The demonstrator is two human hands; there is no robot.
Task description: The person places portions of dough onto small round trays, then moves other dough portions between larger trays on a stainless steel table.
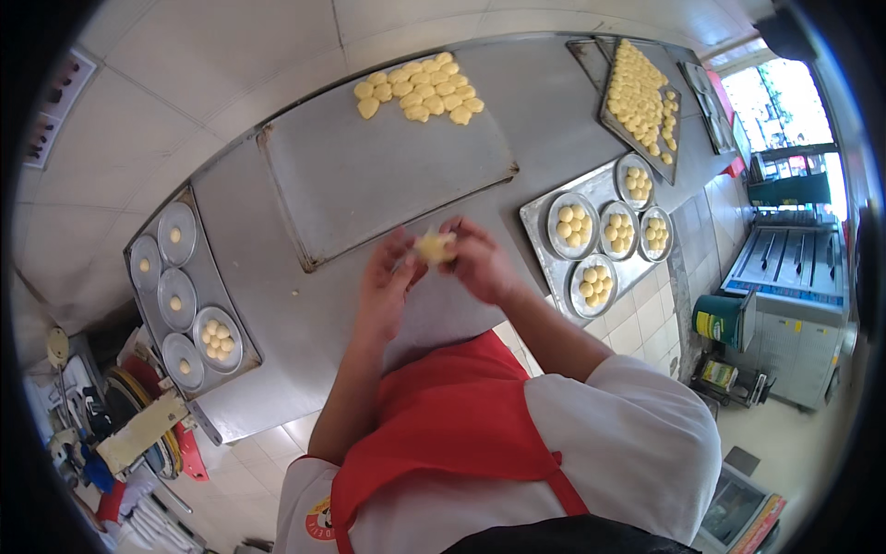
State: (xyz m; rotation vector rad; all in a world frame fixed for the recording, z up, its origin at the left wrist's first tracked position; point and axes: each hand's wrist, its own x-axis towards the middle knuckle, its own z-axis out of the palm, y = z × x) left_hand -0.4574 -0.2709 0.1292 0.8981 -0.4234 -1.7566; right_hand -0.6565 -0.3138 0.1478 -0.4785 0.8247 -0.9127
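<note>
A blurred piece of pale yellow dough [435,247] is held between my two hands above the steel table. My left hand [389,280] has its thumb and fingers at one side of it. The fingertips of my right hand [479,262] pinch the opposite side. Just beyond lies a large baking tray [332,187], with flattened dough pieces [422,88] crowded at its far end. To the right, a second tray [547,215] carries several round pans [573,257] of clustered dough balls. On the left tray [221,298], one pan [239,339] holds a cluster and the others one ball each.
A dark tray [609,124] heaped with small dough pieces sits at the far right, near another metal tray [706,104]. Tiled wall [242,62] borders the table's far edge. Tools and stacked items [131,415] stand low at left. A grey cabinet [789,353] is at right.
</note>
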